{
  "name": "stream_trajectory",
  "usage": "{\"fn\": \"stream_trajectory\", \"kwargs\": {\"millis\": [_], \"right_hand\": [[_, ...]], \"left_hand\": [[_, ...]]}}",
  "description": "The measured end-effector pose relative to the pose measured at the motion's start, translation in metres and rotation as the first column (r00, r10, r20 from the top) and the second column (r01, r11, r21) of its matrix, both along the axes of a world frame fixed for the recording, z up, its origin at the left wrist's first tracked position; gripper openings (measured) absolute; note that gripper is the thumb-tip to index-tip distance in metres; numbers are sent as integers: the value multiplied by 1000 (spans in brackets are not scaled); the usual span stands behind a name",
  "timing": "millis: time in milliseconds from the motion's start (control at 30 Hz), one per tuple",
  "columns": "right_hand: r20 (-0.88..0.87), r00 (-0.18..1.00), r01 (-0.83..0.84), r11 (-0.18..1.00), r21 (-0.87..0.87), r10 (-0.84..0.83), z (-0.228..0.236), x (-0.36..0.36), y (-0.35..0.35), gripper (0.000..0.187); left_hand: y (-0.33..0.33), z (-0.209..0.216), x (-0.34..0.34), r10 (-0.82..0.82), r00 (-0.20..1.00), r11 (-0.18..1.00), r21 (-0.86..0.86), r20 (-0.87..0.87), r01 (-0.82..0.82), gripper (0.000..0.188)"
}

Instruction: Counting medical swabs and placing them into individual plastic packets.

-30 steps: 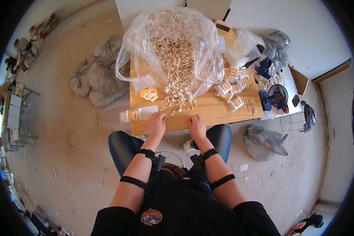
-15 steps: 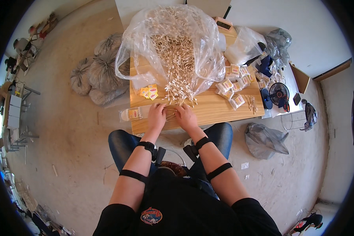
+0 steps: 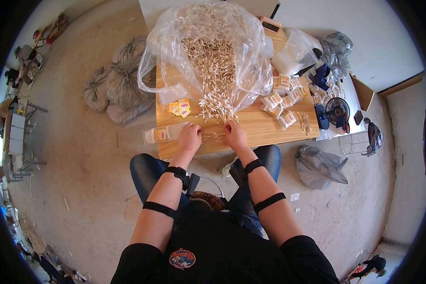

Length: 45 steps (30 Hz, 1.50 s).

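A heap of cotton swabs (image 3: 217, 102) spills toward me from a large clear plastic bag (image 3: 251, 61) on the wooden table (image 3: 265, 132). My left hand (image 3: 190, 137) is closed around a few cotton swabs, whose sticks point right from the fingers. My right hand (image 3: 235, 135) pinches at the near edge of the heap, its fingertips closed on cotton swabs. Left of my left hand lies a clear packet with a printed label (image 3: 162, 134). Several yellow cards (image 3: 179, 108) sit beyond it, beside the heap.
Filled swab packs (image 3: 280, 102) are piled right of the heap, with loose swabs (image 3: 304, 123) beside them. A small black fan (image 3: 337, 111) stands on a side table at the right. Tied grey sacks (image 3: 128, 85) rest on the floor left; a grey plastic bag (image 3: 319, 166) lies right.
My right hand has moved right, away from my left hand, along the near edge of the heap. The left hand has shifted only slightly and keeps its swabs.
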State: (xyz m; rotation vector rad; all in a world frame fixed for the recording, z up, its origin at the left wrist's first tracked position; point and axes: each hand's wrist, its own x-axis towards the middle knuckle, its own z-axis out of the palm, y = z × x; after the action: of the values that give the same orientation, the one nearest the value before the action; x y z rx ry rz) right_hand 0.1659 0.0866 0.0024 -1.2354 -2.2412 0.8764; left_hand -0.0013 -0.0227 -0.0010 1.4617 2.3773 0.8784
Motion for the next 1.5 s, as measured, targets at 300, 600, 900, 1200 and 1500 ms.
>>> {"fn": "stream_trajectory", "kwargs": {"millis": [300,600,900,1200,1500], "right_hand": [[-53,992,-114,993,17,115,13,19,-8,23],[-96,957,-245,940,237,274,-5,2,-26,18],[198,967,135,982,133,-160,21,-16,-7,23],[-36,958,287,954,84,-285,-6,0,18,19],[-148,923,359,933,-8,-356,-19,18,10,19]], "left_hand": [[-15,-6,15,-28,998,996,84,53,23,6],[-23,0,27,47,989,957,278,138,-84,20],[-26,-8,24,-23,991,973,227,-129,52,17],[16,10,7,98,989,976,184,107,-117,32],[28,-1,-5,165,986,985,41,11,-166,22]]}}
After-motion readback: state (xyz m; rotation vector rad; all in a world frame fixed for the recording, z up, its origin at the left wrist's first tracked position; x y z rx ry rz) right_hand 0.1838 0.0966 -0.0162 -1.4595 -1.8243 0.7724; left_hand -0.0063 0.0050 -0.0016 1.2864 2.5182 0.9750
